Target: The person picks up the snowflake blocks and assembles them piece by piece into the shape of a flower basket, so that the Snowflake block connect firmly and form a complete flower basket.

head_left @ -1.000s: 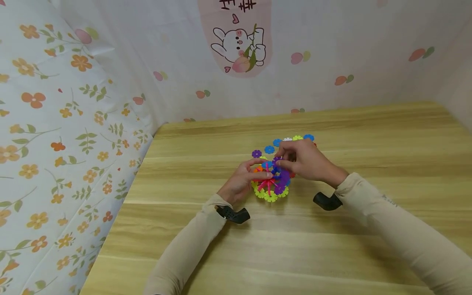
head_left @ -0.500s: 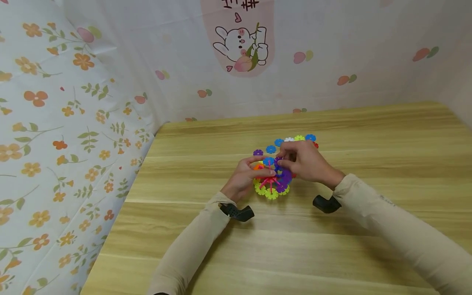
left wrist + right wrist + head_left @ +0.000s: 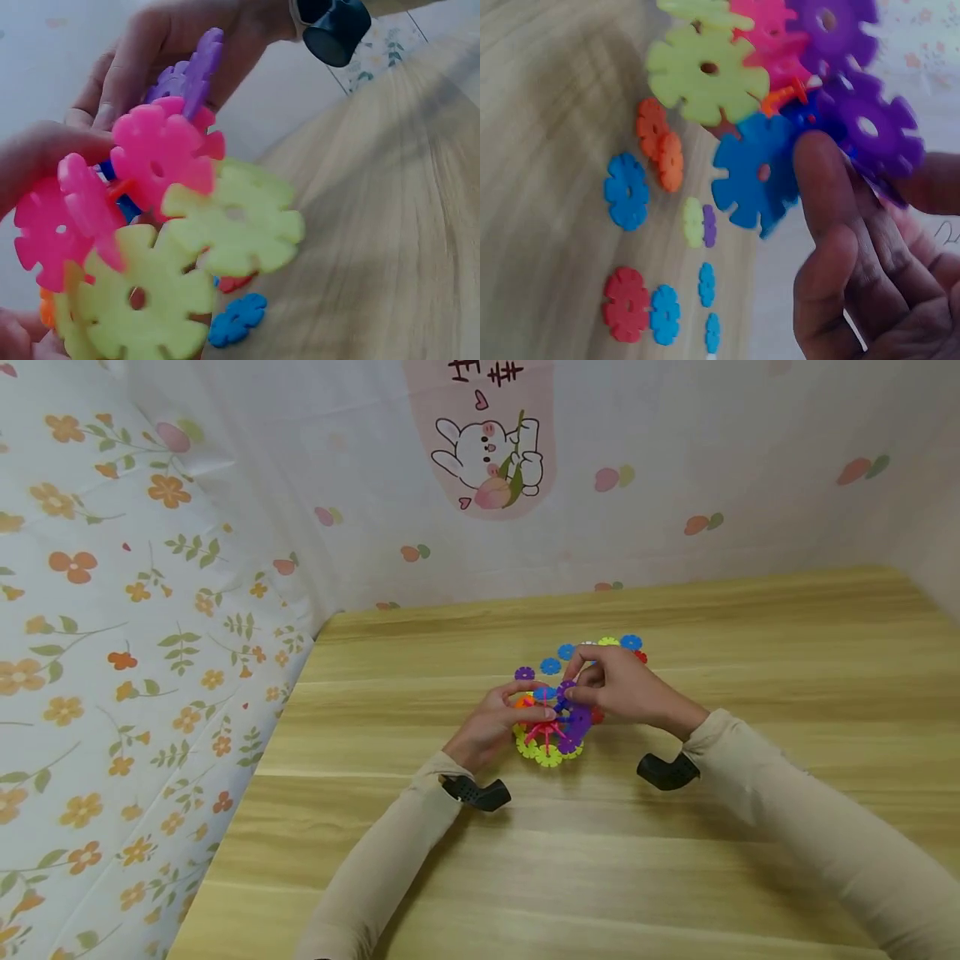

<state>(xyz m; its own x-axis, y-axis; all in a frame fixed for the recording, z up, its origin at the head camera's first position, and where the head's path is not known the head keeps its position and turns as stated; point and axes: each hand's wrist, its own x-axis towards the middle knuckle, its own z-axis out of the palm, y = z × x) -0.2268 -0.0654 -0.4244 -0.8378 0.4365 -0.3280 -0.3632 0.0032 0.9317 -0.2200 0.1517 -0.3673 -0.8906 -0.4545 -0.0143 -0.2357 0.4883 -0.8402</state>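
Both hands work on a cluster of interlocking plastic flower discs [image 3: 550,757], close over the wooden table. My left hand [image 3: 484,731] grips its left side, the thumb lying across the top near the pink discs. On the upper right, my right hand [image 3: 626,689] pinches a purple disc [image 3: 566,692] between thumb and forefinger. Pink discs [image 3: 161,154] and yellow discs [image 3: 232,217] fan outward in the left wrist view. A blue disc [image 3: 754,176] and more purple discs [image 3: 866,124] of the cluster show in the right wrist view. Fingers partly hide the cluster's middle.
Loose discs lie behind the cluster, among them a purple one [image 3: 524,673] and several blue ones [image 3: 551,666]. Orange discs [image 3: 652,124] and a red disc [image 3: 626,304] lie there too. A printed cloth [image 3: 637,527] hangs along the table's back edge.
Both hands keep their hold and nearly their place. The cluster has tilted slightly, its top blue disc now seen more edge-on. My right hand covers more of the white disc behind it.
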